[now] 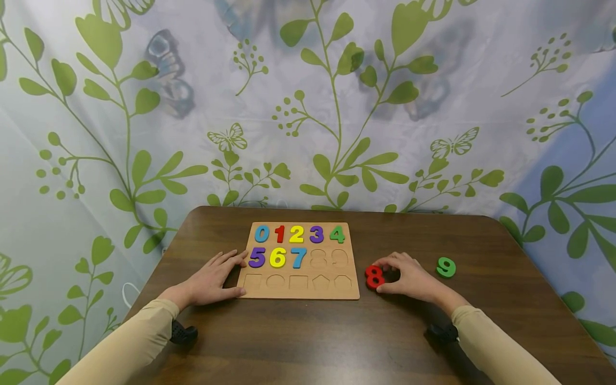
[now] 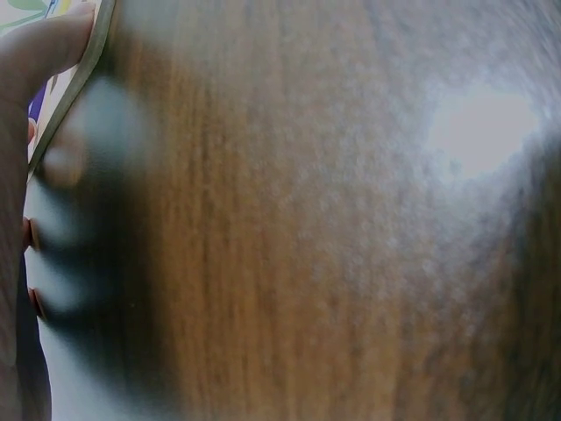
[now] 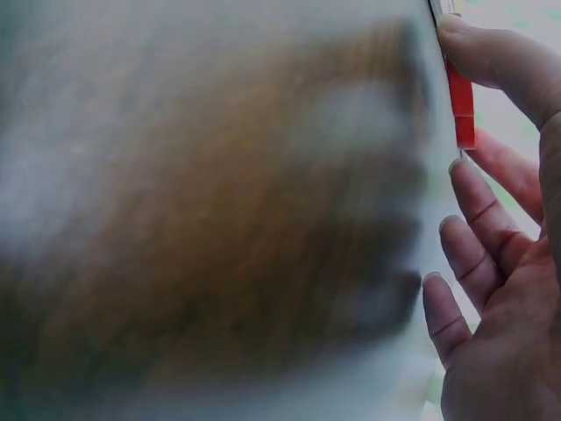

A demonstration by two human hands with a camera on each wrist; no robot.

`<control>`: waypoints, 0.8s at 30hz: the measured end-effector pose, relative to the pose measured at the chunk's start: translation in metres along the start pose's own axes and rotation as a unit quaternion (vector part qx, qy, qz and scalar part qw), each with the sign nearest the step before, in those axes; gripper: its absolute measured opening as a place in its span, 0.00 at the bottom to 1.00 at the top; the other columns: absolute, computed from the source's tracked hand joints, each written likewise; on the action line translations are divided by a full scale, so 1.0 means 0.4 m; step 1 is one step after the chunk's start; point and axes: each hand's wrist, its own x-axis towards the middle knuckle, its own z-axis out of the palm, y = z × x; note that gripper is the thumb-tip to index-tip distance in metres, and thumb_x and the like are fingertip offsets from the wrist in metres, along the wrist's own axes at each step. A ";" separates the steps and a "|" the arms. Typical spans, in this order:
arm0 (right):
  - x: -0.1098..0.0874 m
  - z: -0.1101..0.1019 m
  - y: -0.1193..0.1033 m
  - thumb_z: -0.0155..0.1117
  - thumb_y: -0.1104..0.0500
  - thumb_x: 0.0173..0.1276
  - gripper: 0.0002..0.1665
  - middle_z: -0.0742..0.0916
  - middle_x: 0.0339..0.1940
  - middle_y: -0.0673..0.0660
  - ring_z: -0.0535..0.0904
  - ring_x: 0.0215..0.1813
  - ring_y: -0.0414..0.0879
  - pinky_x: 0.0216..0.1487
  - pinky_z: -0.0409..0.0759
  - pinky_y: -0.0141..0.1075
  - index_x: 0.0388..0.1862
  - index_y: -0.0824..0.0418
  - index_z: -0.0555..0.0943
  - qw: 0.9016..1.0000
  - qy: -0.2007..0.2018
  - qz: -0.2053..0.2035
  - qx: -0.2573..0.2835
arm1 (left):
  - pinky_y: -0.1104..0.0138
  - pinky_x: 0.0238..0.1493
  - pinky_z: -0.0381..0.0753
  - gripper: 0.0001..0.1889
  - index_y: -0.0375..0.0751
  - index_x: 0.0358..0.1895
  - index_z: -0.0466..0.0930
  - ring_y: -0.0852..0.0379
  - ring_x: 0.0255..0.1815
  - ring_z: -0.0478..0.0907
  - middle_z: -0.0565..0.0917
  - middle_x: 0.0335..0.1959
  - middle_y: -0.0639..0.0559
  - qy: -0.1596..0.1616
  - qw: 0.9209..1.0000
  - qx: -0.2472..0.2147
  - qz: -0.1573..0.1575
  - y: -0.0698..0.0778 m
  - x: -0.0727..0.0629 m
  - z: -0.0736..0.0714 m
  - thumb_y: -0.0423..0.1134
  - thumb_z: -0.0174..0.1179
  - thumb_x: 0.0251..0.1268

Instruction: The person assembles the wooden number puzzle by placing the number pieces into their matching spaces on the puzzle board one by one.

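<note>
A wooden number puzzle board lies on the table, with colored numbers 0 to 7 in its upper two rows. Outlined recesses for 8 and 9 follow the blue 7, and a row of shape outlines runs along the near side. My left hand rests at the board's left edge, thumb and fingertips touching it, fingers fairly straight. To the right of the board, my right hand pinches the red number 8 between thumb and index finger, close to the tabletop. In the right wrist view the red 8 shows edge-on beside the thumb.
A green number 9 lies on the table to the right of my right hand. The brown wooden table ends at the back against a curtain printed with leaves and butterflies. A black strap device sits at each wrist.
</note>
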 end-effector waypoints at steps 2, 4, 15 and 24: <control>0.003 -0.002 -0.003 0.78 0.34 0.56 0.37 0.79 0.47 0.46 0.71 0.53 0.46 0.55 0.70 0.54 0.61 0.48 0.82 1.000 0.003 -0.001 0.002 | 0.40 0.78 0.45 0.37 0.51 0.65 0.70 0.39 0.81 0.51 0.58 0.82 0.51 0.000 1.000 0.000 -0.001 0.000 0.000 0.001 0.73 0.58 0.64; 0.007 -0.003 -0.006 0.79 0.34 0.56 0.37 0.79 0.47 0.46 0.71 0.53 0.46 0.55 0.71 0.54 0.61 0.48 0.82 1.000 0.005 -0.002 0.003 | 0.40 0.78 0.45 0.37 0.50 0.65 0.70 0.39 0.81 0.51 0.58 0.82 0.51 0.000 1.000 0.000 -0.002 0.000 0.000 0.001 0.73 0.58 0.64; 0.041 0.003 -0.036 0.79 0.35 0.56 0.37 0.80 0.47 0.44 0.71 0.52 0.44 0.55 0.70 0.51 0.62 0.46 0.82 0.999 0.027 -0.020 0.017 | 0.40 0.78 0.45 0.37 0.48 0.66 0.71 0.39 0.81 0.51 0.59 0.81 0.50 0.001 1.000 0.000 0.002 0.007 -0.001 -0.005 0.71 0.59 0.64; 0.077 0.017 -0.064 0.80 0.35 0.54 0.37 0.80 0.45 0.43 0.70 0.52 0.44 0.58 0.68 0.53 0.62 0.45 0.82 0.999 0.033 -0.030 0.012 | 0.41 0.78 0.44 0.37 0.49 0.66 0.70 0.40 0.82 0.50 0.58 0.82 0.50 -0.003 1.000 0.003 -0.002 0.007 -0.001 -0.006 0.72 0.59 0.64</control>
